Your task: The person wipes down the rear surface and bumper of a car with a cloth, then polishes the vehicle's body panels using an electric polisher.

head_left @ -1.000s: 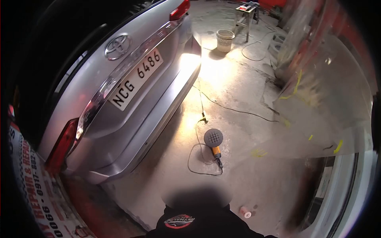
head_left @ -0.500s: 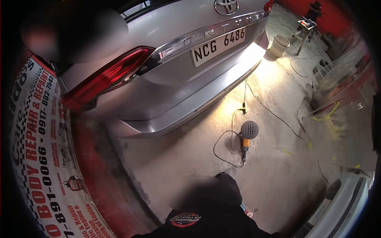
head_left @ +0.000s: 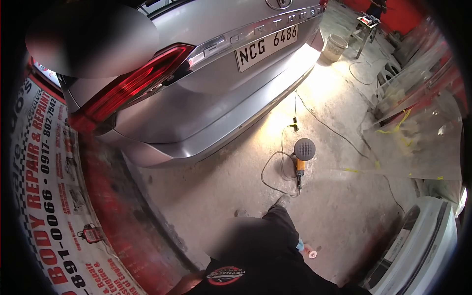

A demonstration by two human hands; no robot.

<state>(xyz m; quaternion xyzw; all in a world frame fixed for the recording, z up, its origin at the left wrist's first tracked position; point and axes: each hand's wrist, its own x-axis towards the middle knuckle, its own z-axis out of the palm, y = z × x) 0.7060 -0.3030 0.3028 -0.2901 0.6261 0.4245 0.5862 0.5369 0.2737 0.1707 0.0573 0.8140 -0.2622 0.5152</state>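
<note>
A strip of my left forearm (head_left: 187,283) shows at the bottom edge, beside my black shirt (head_left: 265,265); the hand itself is out of sight. By my right thigh there is a small patch of light blue (head_left: 300,244) and a pinkish object with a pale round end (head_left: 310,252). My right hand would be around there, but its fingers cannot be made out. In front of my shoe (head_left: 282,201) an orange polisher (head_left: 300,167) with a round dark grey pad (head_left: 305,149) rests on the floor, touched by neither hand.
A silver car's rear bumper (head_left: 216,132) stands ahead. A black cord (head_left: 332,125) and plug connection (head_left: 295,124) lie on the floor. A bucket (head_left: 335,47), a small table (head_left: 367,23) and a person (head_left: 377,7) are far right. Plastic sheeting (head_left: 418,142) hangs right; a printed banner (head_left: 44,187) lines the left.
The view has shifted, so car and polisher sit higher and slightly left. More of my legs and shoes shows, and my left forearm has come into the bottom edge.
</note>
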